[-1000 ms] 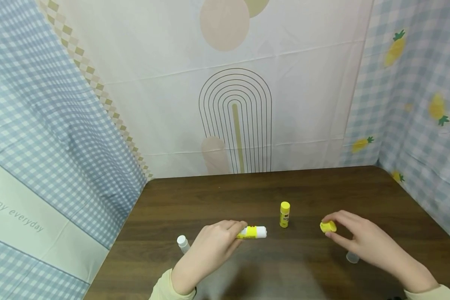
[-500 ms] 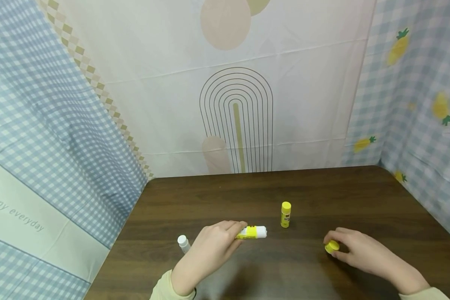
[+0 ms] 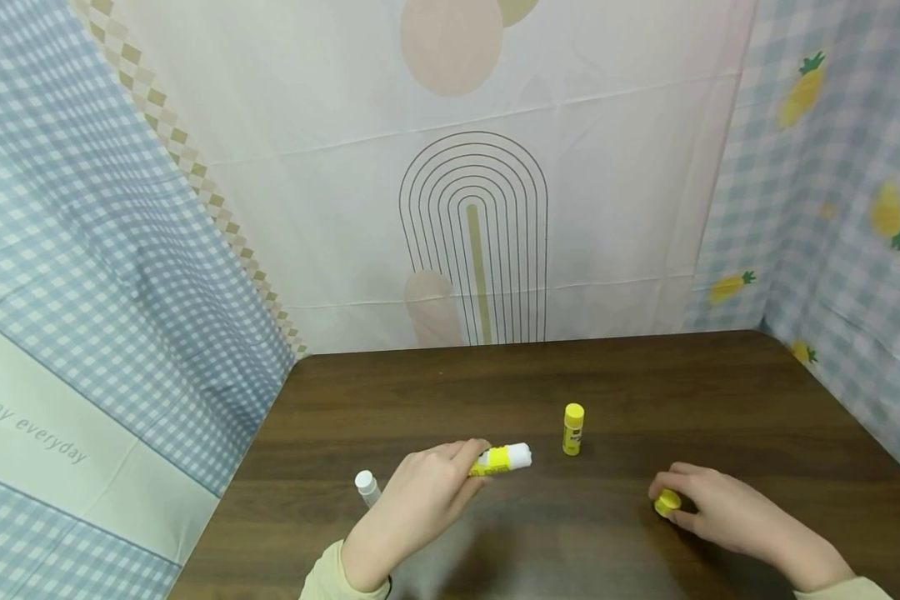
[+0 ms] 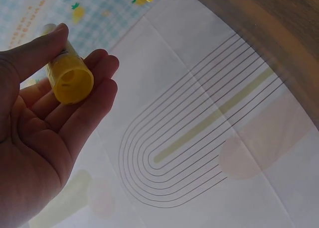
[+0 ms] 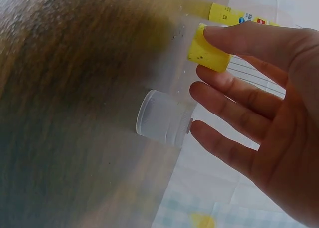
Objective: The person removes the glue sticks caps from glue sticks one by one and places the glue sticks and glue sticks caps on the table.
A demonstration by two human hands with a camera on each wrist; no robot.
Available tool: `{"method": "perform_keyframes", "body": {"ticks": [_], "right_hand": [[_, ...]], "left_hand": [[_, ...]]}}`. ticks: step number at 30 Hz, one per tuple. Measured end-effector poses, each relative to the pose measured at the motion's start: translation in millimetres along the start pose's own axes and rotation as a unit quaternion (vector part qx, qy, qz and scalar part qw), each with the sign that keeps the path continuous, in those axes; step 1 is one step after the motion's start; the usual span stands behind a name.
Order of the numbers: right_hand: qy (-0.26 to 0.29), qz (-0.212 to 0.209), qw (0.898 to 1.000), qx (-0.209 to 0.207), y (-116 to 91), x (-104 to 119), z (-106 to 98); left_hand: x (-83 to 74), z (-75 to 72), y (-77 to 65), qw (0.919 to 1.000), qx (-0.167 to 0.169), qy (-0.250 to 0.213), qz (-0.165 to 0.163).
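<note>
My left hand point(image 3: 427, 504) grips a yellow and white glue stick point(image 3: 499, 459) above the table, its white end pointing right. In the left wrist view the hollow yellow end point(image 4: 73, 82) of this stick faces the camera. At the right, my right hand point(image 3: 723, 510) pinches a yellow cap point(image 5: 208, 50) between thumb and fingers, close over the tabletop. Just by the lower fingers of that hand stands a clear plastic cap point(image 5: 164, 119), which the hand hides in the head view.
A capped yellow glue stick point(image 3: 572, 430) stands upright on the dark wooden table point(image 3: 420, 400), between the hands and farther back. Behind the left forearm is a white-topped tube point(image 3: 367, 487), partly covered. Cloth curtains point(image 3: 330, 217) hang along the back and sides.
My right hand has come down and nearer with the yellow cap, to the tabletop. The left hand has stayed in place, its glue stick now tilted slightly upward at the white end.
</note>
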State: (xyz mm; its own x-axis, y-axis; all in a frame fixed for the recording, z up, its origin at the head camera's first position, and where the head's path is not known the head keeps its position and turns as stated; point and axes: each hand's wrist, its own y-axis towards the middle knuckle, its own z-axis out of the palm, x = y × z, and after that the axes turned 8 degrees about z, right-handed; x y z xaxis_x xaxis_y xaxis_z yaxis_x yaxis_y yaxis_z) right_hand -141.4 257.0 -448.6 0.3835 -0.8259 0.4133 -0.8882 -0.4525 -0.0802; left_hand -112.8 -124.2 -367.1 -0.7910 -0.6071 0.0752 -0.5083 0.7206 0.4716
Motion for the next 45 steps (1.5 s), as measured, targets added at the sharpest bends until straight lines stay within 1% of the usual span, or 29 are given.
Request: {"method": "perform_keyframes", "body": {"ticks": [9,14,18,20,25,27,28,30,31,32,33,35,37,39,40,43,45], "right_hand": [[0.008,-0.004,1.000,0.015,0.4,-2.1,2.0],[0.010,-0.001,1.000,0.022,0.9,-3.9,2.2],[0.015,-0.006,1.000,0.026,-0.4,-6.2,2.3],[0.016,-0.010,0.999,0.027,-1.0,-7.3,2.4],[0.013,-0.015,0.999,0.025,-1.6,-9.5,3.6],[0.011,-0.017,1.000,0.022,-1.7,-10.0,4.1],[0.010,-0.020,1.000,0.022,-1.8,-10.2,4.3],[0.010,-0.021,1.000,0.021,-1.8,-10.3,4.8],[0.010,-0.022,0.999,0.020,-1.8,-10.3,5.1],[0.010,-0.022,0.999,0.021,-1.6,-10.2,5.5],[0.011,-0.021,0.999,0.022,-1.3,-10.2,6.0],[0.012,-0.020,0.999,0.024,-0.7,-10.3,6.9],[0.011,-0.018,0.999,0.025,0.1,-10.6,7.6],[0.010,-0.014,1.000,0.027,0.2,-11.0,7.8],[0.012,-0.014,0.999,0.029,0.0,-11.4,7.7],[0.020,-0.012,0.999,0.037,-1.2,-12.5,7.2],[0.025,-0.007,0.999,0.044,-1.7,-13.0,7.3]], "left_hand": [[1.4,2.9,-1.4,0.9993,-0.025,-0.025,-0.015],[5.8,7.4,-2.7,0.9968,-0.039,-0.061,-0.032],[10.7,9.6,-4.2,0.9924,-0.062,-0.095,-0.048],[12.7,9.7,-5.1,0.9903,-0.068,-0.108,-0.056],[16.4,11.7,-8.2,0.9866,-0.060,-0.134,-0.071],[17.6,13.4,-10.8,0.9802,-0.057,-0.172,-0.079],[18.2,14.3,-12.4,0.9753,-0.057,-0.197,-0.082],[19.4,16.0,-16.1,0.9619,-0.054,-0.253,-0.089],[20.0,16.9,-18.1,0.9539,-0.053,-0.281,-0.092],[20.6,17.9,-20.0,0.9475,-0.052,-0.302,-0.092],[21.2,18.6,-22.1,0.9417,-0.051,-0.319,-0.092],[22.4,20.3,-25.8,0.9341,-0.046,-0.341,-0.095],[23.5,22.2,-29.1,0.9307,-0.043,-0.349,-0.100],[24.6,23.7,-32.4,0.9317,-0.036,-0.344,-0.111],[25.2,24.5,-33.8,0.9345,-0.031,-0.335,-0.117],[26.9,26.2,-38.3,0.9390,-0.015,-0.317,-0.133],[27.9,27.3,-41.0,0.9375,-0.005,-0.318,-0.142]]}}
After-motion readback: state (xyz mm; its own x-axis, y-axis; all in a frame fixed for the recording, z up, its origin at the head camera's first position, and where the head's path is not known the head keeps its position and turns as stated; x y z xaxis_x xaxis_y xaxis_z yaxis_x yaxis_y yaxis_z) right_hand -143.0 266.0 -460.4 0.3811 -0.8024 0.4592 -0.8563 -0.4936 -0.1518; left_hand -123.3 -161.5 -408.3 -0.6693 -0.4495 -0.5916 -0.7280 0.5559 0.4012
